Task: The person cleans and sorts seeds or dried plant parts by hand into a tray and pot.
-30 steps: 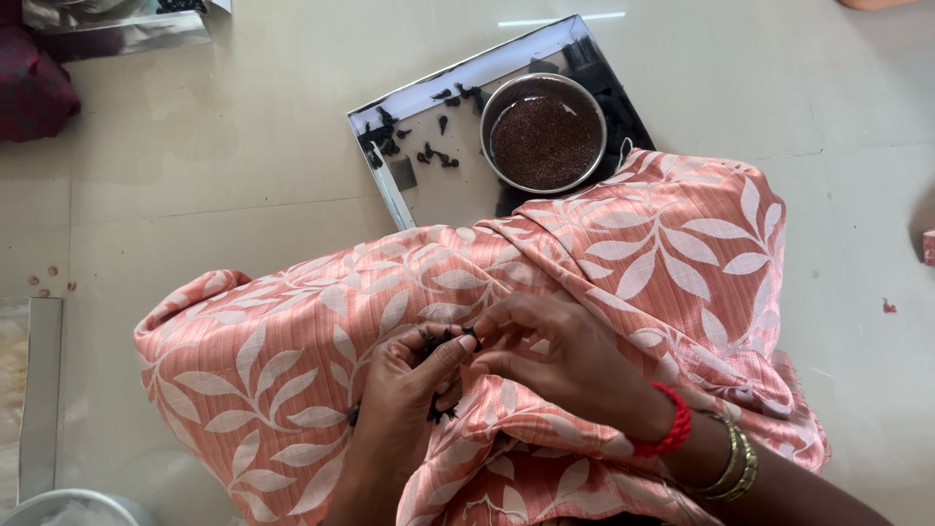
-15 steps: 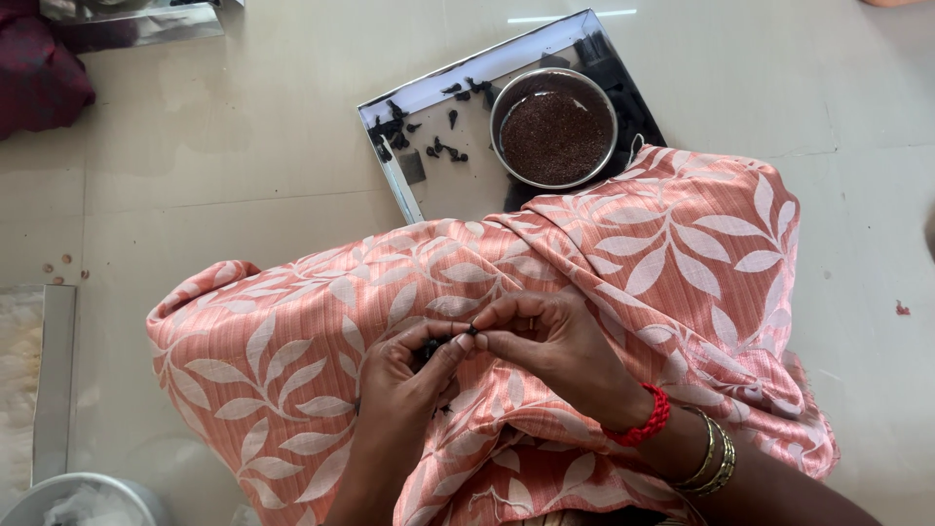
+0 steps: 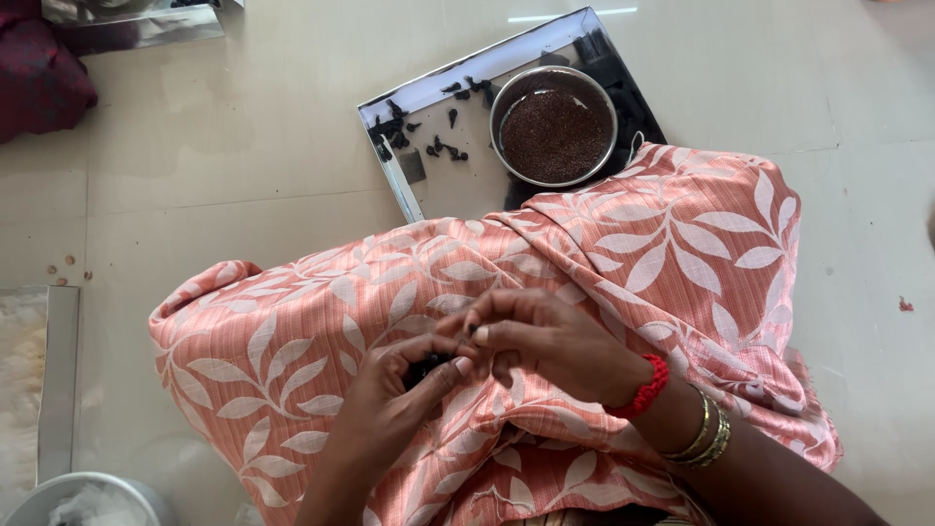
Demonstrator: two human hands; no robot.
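Note:
Over my lap, draped in salmon cloth with white leaf print [image 3: 623, 253], my two hands meet. My left hand [image 3: 390, 399] is curled around a small dark object [image 3: 427, 368] that shows between thumb and fingers. My right hand [image 3: 545, 341], with a red thread and gold bangles at the wrist, pinches at the same spot with its fingertips. What the dark object is cannot be made out.
A shiny steel tray [image 3: 458, 185] lies on the tiled floor ahead, with several small dark pieces [image 3: 429, 127] and a round steel bowl of dark brown grains [image 3: 555, 127]. A metal-edged tray of white stuff [image 3: 39, 390] and a steel bowl [image 3: 88, 502] sit at the left. Maroon cloth [image 3: 39, 78] lies at the top left.
My hands have stayed together on my lap, the fingers shifting slightly. The view has drifted, so the tray and bowl sit a little higher and more central.

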